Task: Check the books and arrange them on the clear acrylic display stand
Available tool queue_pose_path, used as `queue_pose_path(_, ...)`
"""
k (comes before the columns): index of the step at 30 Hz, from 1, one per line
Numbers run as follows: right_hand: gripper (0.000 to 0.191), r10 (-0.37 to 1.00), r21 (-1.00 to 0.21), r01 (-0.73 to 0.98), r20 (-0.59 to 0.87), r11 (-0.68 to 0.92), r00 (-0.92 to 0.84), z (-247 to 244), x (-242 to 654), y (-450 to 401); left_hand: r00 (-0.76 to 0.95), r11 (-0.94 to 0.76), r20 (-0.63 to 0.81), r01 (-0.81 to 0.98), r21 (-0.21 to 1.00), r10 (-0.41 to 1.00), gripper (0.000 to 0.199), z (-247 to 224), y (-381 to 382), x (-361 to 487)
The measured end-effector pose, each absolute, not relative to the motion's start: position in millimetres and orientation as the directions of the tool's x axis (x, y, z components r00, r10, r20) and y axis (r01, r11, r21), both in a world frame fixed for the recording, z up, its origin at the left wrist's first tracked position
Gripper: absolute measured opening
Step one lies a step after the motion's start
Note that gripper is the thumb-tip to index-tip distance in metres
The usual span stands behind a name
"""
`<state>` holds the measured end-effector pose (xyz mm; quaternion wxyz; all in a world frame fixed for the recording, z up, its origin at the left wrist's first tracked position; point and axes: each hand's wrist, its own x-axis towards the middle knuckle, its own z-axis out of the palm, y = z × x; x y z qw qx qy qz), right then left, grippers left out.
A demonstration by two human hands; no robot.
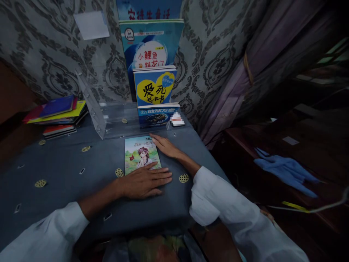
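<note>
A small paperback book [136,154] lies face up on the grey-blue tablecloth, its cover showing a drawn figure and a red butterfly. Across its lower edge rests my left hand [147,181], laid flat with the fingers stretched to the right, hiding the bottom of the cover. Along the book's upper right edge is my right hand [166,146], fingers extended and fingertips at the top corner. Just behind the book stands a clear acrylic stepped rack [117,116]. Its right side holds several upright books, with a yellow-and-blue book [155,87] near the front.
A pile of books and folders [58,114] sits at the table's left. Patterned cloth [212,43] hangs behind, with a white card [92,25] on it. To the right, past the table edge, a blue cloth [286,171] lies on a dark red surface below a tied curtain [231,94].
</note>
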<state>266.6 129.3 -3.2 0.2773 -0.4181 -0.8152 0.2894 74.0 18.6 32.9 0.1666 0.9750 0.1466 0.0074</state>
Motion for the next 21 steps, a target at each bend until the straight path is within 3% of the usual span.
queue_pose_path(7, 0.050, 0.824, -0.696, 0.504, 0.231, 0.511, -0.517, -1.7, 266.2, 127.1, 0.941, -0.888, -0.039, 0.330, 0.319, 0.336, 0.067, 30.3, 24.6, 70.8)
queue_pose_path(13, 0.051, 0.817, -0.675, 0.509, 0.255, 0.534, -0.518, -5.7, 266.0, 126.9, 0.886, -0.853, -0.009, 0.449, 0.266, 0.464, 0.068, 22.8, 59.0, 49.7)
queue_pose_path(21, 0.053, 0.800, -0.574, 0.580, 0.261, 0.578, -0.540, -9.8, 262.5, 127.4, 0.641, -0.626, 0.007, 0.748, 0.219, 0.768, 0.070, 11.5, 105.4, -4.9)
